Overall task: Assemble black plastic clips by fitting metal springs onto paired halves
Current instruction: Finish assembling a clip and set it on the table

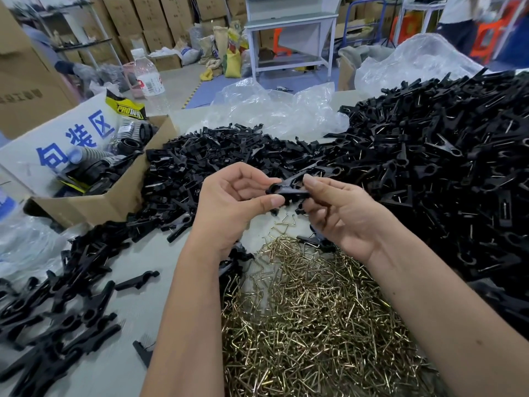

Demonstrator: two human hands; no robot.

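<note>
Head view: left hand point(229, 202) and right hand point(337, 207) meeting above the table point(148, 253), both pinching one black clip point(289, 189). Left thumb and curled fingers on its ringed end, right fingertips on the other. Long axis roughly left to right, ring end pointing left, far end tilted up and away. Possibly two halves paired, hard to tell. Brass springs point(315, 316) heaped directly below. Loose halves point(206, 161) behind, bigger clip pile point(443, 167) at right.
</note>
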